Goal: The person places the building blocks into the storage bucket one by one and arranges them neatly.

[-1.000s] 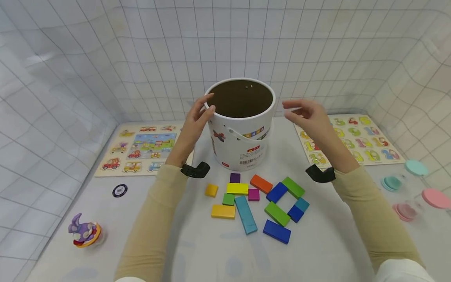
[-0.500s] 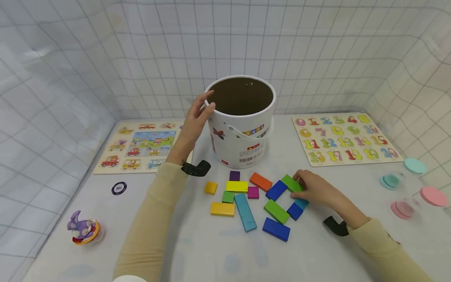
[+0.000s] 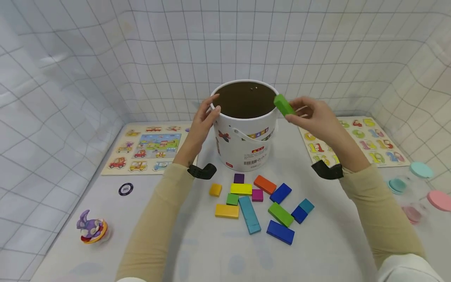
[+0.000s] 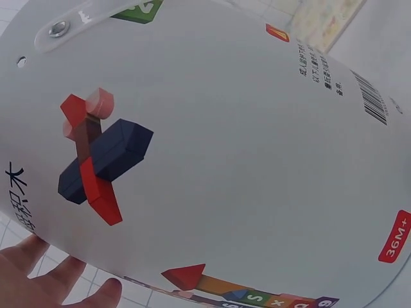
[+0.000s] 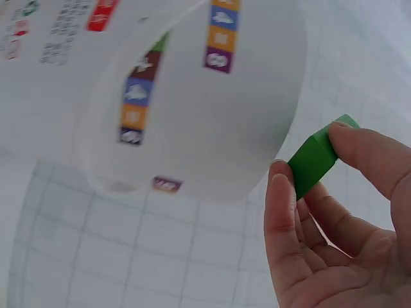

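A white bucket (image 3: 243,141), its top uncovered, stands upright at the middle back of the table. My left hand (image 3: 201,133) rests on its left rim, fingertips and thumb over the edge; its fingertips (image 4: 106,296) also show by the bucket's edge in the left wrist view. With thumb and fingers my right hand (image 3: 318,119) pinches a green block (image 3: 284,105), raised just beside the bucket's right rim. The same green block (image 5: 314,157) is tilted between thumb and fingers in the right wrist view. In front lie several coloured blocks, among them a long light-blue block (image 3: 249,215) and another green block (image 3: 280,214).
A vehicle puzzle board (image 3: 151,149) lies behind my left forearm, and a number puzzle board (image 3: 366,141) lies at right. A round chip (image 3: 125,189) and a purple rabbit toy (image 3: 91,229) are on the left. Teal lids (image 3: 421,169) and pink lids (image 3: 439,200) sit far right.
My right hand came down from beside the bucket to the blocks, took the upper green block, and lifted it to the bucket's right rim. My left hand stayed at the rim.
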A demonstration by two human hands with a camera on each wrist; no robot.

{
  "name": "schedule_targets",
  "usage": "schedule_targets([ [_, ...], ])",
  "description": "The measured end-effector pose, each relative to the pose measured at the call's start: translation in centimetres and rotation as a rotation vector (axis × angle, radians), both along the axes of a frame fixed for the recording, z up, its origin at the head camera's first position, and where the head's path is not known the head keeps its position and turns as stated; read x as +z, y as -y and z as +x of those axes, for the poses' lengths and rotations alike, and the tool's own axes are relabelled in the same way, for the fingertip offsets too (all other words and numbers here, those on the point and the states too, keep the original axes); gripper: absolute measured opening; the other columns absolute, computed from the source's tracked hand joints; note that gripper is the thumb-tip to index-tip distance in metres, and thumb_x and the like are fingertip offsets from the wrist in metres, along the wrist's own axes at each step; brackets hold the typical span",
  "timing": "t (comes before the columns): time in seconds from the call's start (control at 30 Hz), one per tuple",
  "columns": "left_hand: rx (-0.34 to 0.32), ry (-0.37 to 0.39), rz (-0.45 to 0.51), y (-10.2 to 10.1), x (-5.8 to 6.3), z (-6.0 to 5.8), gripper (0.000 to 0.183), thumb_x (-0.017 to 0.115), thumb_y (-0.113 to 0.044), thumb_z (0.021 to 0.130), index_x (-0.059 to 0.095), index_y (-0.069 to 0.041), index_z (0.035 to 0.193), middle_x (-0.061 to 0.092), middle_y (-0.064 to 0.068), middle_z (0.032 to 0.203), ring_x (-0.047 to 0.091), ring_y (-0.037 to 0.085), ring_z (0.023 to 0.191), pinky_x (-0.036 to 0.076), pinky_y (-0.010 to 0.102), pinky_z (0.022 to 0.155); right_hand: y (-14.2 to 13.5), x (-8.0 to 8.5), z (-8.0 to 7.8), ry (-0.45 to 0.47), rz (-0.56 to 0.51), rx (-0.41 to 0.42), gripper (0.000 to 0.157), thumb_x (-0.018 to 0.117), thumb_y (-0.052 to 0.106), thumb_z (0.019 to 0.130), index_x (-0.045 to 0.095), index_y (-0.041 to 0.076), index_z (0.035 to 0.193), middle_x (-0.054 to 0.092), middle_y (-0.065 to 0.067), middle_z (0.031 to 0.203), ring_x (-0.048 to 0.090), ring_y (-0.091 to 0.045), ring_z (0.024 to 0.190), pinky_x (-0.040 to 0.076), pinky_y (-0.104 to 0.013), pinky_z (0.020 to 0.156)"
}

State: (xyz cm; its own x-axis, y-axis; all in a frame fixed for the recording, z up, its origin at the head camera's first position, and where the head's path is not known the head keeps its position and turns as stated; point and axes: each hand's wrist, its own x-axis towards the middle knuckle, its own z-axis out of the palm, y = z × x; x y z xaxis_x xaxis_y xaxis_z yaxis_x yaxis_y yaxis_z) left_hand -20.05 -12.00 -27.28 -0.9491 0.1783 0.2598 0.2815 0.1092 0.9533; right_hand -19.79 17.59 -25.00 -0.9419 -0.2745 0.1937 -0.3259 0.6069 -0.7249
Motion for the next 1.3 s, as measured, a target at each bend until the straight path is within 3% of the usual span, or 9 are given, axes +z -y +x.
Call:
schedule_targets([
  [0.17,0.001,0.007,-0.003,0.1,0.1,0.1,0.047,0.043,-0.026,0.093,0.030,-0.018,0.138,0.017,-0.004,0.146,0.019,0.017,0.133,0.021,0.044,0.104,4.1,3.0,-3.0,-0.005,0.003,0.101,0.042,0.063,0.031,0.082,0.054,0.009,0.116,0.056,-0.004,0.105,0.055,-0.014,0.092,0.045,-0.027,0.075],
  [0.43,0.007,0.012,-0.016,0.2,0.3,0.2,0.047,0.044,-0.026,0.093,0.031,-0.019,0.137,0.018,-0.004,0.146,0.019,0.017,0.132,0.021,0.045,0.104,6.8,3.5,-6.0,-0.014,0.215,0.164,0.038,0.059,0.018,0.085,0.052,0.003,0.120,0.057,-0.011,0.109,0.053,-0.022,0.100,0.041,-0.036,0.086],
  [0.5,0.008,0.010,-0.017,0.1,0.3,0.2,0.047,0.045,-0.027,0.093,0.032,-0.020,0.137,0.018,-0.004,0.146,0.019,0.018,0.132,0.021,0.045,0.104,6.6,3.3,-6.1,-0.012,0.162,0.161,0.038,0.059,0.018,0.085,0.053,0.005,0.119,0.057,-0.010,0.109,0.054,-0.020,0.100,0.041,-0.034,0.087],
  [0.63,-0.005,0.009,-0.011,-0.1,0.2,0.1,0.047,0.045,-0.027,0.093,0.032,-0.020,0.137,0.018,-0.005,0.145,0.019,0.019,0.132,0.021,0.045,0.104,5.1,2.3,-4.9,-0.013,-0.103,0.140,0.038,0.061,0.022,0.084,0.054,0.009,0.119,0.058,-0.006,0.108,0.056,-0.014,0.097,0.043,-0.027,0.084],
  [0.73,-0.016,0.006,-0.009,-0.2,0.2,0.0,0.047,0.045,-0.028,0.092,0.033,-0.020,0.137,0.018,-0.005,0.145,0.020,0.019,0.132,0.022,0.045,0.103,3.1,0.8,-2.6,-0.046,-0.311,0.109,0.039,0.062,0.022,0.083,0.054,0.009,0.119,0.058,-0.005,0.109,0.056,-0.013,0.098,0.044,-0.022,0.082],
  [0.87,-0.028,-0.004,-0.010,-0.3,0.2,-0.5,0.047,0.046,-0.028,0.092,0.034,-0.021,0.136,0.018,-0.006,0.145,0.021,0.019,0.131,0.022,0.045,0.103,0.0,-2.5,1.0,-0.062,-0.379,0.064,0.038,0.059,0.021,0.085,0.053,0.009,0.121,0.056,-0.007,0.109,0.055,-0.013,0.097,0.045,-0.016,0.080],
  [1.0,-0.010,-0.002,-0.008,-0.1,-0.4,-1.3,0.046,0.048,-0.031,0.091,0.036,-0.026,0.135,0.020,-0.010,0.144,0.022,0.016,0.131,0.022,0.045,0.103,-1.9,-7.5,3.1,0.070,-0.256,0.101,0.039,0.056,0.023,0.087,0.051,0.008,0.123,0.056,-0.011,0.112,0.055,-0.012,0.096,0.045,-0.016,0.077],
  [1.1,0.012,-0.001,-0.009,0.1,-0.9,-1.9,0.045,0.049,-0.035,0.090,0.038,-0.031,0.133,0.022,-0.013,0.142,0.024,0.014,0.130,0.023,0.046,0.102,-2.5,-11.0,3.9,0.208,-0.156,0.214,0.041,0.056,0.022,0.088,0.049,0.004,0.124,0.053,-0.015,0.118,0.054,-0.018,0.102,0.046,-0.023,0.081],
  [1.3,0.015,0.001,-0.016,-0.1,-1.3,-2.0,0.045,0.049,-0.039,0.089,0.038,-0.033,0.132,0.023,-0.015,0.141,0.022,0.012,0.130,0.024,0.047,0.102,-3.3,-14.7,4.7,0.301,0.063,0.433,0.039,0.063,0.019,0.083,0.053,0.012,0.120,0.051,-0.005,0.120,0.046,-0.024,0.108,0.039,-0.042,0.091],
])
